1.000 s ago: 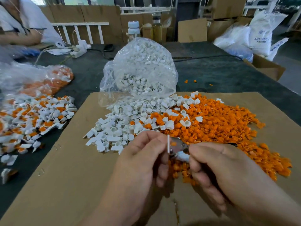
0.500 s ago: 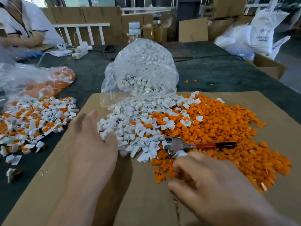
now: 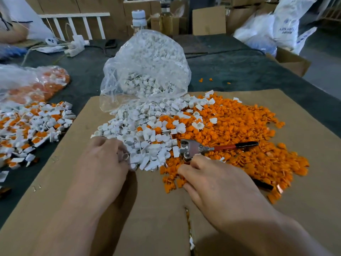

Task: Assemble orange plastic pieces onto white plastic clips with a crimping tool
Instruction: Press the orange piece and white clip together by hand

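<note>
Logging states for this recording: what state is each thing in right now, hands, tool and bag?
Left hand: pinching a white clip at the pile edge.
Right hand: fingertips on orange pieces, hold unclear.
Crimping tool: lying on orange pieces, handles spread, ungripped.
Clear bag: open, white clips spilling onto cardboard.

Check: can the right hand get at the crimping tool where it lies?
Probably yes. The crimping tool lies uncovered atop the orange pieces, its head just beyond the right hand, with nothing between.

Bare left hand, bare right hand, forearms uncovered to the frame edge
</note>
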`<state>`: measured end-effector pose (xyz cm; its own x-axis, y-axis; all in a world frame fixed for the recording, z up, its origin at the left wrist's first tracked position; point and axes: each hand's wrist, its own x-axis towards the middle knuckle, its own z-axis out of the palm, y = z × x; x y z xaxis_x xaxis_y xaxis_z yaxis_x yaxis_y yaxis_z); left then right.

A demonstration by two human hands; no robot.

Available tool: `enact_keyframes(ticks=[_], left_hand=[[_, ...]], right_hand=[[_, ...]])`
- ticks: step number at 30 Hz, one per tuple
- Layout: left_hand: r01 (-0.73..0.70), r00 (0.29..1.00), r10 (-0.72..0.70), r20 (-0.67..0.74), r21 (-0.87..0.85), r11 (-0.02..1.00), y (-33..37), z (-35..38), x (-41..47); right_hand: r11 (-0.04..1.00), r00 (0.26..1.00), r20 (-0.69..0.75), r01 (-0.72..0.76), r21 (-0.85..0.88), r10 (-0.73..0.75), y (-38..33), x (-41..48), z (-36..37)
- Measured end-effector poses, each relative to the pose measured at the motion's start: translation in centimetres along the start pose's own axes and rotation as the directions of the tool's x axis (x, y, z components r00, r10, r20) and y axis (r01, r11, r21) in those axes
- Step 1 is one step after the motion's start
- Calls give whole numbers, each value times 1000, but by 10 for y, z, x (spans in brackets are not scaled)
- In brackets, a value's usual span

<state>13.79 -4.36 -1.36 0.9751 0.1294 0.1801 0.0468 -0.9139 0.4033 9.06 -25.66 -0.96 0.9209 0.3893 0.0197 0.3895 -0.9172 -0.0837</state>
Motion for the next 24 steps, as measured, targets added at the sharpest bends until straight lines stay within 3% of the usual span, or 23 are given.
enact_keyframes(ticks=[3, 8, 15, 19, 24], left_hand=[[-59, 997, 64, 38, -136, 989, 3, 5, -1], [-123, 991, 130, 33, -177, 976, 7, 9, -4], [-139, 990, 117, -83, -337, 931, 17, 7, -8], [-126, 992, 125, -37, -511, 850, 27, 8, -15], [-233, 972, 212, -101, -516, 824, 41, 9, -23]], right_hand=[[1000, 1000, -16, 5, 23, -5, 1, 0, 1], [997, 998, -63, 6, 80, -1, 5, 0, 3], [981, 984, -175, 3, 192, 32, 9, -1, 4], [937, 960, -271, 27, 349, 73, 9, -2, 1], [816, 918, -312, -21, 577, 245, 16, 1, 2]])
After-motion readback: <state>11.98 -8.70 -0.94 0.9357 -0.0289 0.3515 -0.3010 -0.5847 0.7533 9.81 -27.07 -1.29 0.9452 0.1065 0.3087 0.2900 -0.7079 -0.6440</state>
